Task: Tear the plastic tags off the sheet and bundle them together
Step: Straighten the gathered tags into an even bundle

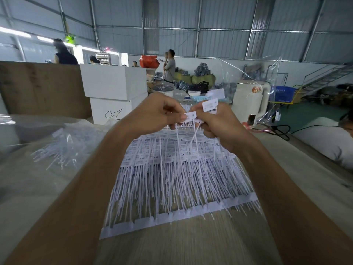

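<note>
Most of the work looks still ahead: the sheet (177, 180) of tags lies spread on the wooden surface (191, 245), row upon row still joined. The left hand (154, 111) pinches one tag (191, 116) by its flat head, and the right hand (219, 123) grips a small bundle of torn-off tags (210, 105), their tails hanging down. To the left, a clear bag (63, 148) holds loose tags, probably finished ones. Only a few seem gathered in this bundle so far.
</note>
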Tool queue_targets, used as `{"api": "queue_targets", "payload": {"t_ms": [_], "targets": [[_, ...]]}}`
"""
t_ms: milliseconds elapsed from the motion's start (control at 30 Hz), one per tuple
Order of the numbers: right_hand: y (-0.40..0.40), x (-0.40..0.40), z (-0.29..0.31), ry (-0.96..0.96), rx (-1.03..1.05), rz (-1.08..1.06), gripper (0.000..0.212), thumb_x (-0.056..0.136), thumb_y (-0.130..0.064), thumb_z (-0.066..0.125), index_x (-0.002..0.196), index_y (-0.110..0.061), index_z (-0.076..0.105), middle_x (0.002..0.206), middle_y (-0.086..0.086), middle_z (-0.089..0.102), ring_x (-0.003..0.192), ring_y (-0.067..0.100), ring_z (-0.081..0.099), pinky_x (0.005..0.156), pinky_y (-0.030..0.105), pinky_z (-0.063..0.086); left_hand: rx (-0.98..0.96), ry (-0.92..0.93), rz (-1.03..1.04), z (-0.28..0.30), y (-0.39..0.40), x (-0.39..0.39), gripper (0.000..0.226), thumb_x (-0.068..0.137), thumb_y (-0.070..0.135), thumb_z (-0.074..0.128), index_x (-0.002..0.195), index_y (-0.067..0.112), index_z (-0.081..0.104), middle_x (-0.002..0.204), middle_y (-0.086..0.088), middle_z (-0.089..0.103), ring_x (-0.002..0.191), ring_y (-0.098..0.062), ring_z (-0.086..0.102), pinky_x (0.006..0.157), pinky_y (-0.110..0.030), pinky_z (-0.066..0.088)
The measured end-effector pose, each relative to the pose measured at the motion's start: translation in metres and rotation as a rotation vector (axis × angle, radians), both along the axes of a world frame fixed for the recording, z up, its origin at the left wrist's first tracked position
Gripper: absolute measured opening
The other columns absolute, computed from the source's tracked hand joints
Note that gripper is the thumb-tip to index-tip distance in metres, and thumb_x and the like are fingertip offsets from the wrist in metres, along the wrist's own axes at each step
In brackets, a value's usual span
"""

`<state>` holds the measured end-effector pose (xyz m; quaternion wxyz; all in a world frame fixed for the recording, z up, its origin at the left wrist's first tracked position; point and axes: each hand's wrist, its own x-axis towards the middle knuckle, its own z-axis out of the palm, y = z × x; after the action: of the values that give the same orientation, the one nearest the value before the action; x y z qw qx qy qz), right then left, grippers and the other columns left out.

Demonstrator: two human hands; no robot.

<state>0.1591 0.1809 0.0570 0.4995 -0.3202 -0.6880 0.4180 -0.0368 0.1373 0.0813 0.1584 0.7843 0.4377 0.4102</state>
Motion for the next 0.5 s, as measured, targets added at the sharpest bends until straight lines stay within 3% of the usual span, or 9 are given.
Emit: {"api": "queue_targets", "payload": {"t_ms": [200,300,400,500], "targets": [[-0.0017,0.0018,0.0004,-0.087,-0.041,0.146,0.042,0.101,-0.037,0.061,0.108,0.003,0.063,0.06,-0.004,0.038,0.047,0.008,0.024,0.042,0.021,0.022,0.008,-0.016,-0.016,-0.0016,0.0031,-0.0026,0.009,0.084,0.012,0.078,0.09,0.007,0.074,0.077,-0.004,0.074,0.063,-0.016,0.07,0.065,-0.025,0.059],[-0.0046,-0.0008,-0.0002,-0.176,0.006,0.112,0.026,0.094,-0.032,0.073,0.096,-0.007,0.07,0.062,-0.002,0.038,0.051,0.01,0.029,0.044,0.023,0.023,0.039,0.011,-0.014,-0.0038,0.0039,-0.0026,0.008,0.083,0.011,0.078,0.09,0.008,0.075,0.08,-0.001,0.075,0.064,-0.015,0.071,0.066,-0.025,0.059],[-0.0056,0.0009,-0.0005,-0.18,0.01,0.11,0.024,0.09,-0.025,0.077,0.094,-0.003,0.069,0.066,0.006,0.041,0.053,0.011,0.031,0.045,0.025,0.022,0.055,-0.033,0.024,-0.0054,0.0063,-0.0028,0.013,0.082,0.011,0.082,0.09,0.009,0.072,0.081,-0.001,0.074,0.066,-0.018,0.073,0.068,-0.029,0.06],[-0.0065,0.0068,0.0043,-0.138,0.005,0.155,0.015,0.089,-0.025,0.078,0.086,-0.013,0.07,0.068,0.009,0.04,0.05,0.01,0.029,0.044,0.023,0.022,0.117,-0.004,0.08,-0.0065,0.0092,-0.0036,0.013,0.084,0.03,0.08,0.087,0.018,0.076,0.08,0.007,0.074,0.073,-0.01,0.07,0.072,-0.022,0.055]]}}
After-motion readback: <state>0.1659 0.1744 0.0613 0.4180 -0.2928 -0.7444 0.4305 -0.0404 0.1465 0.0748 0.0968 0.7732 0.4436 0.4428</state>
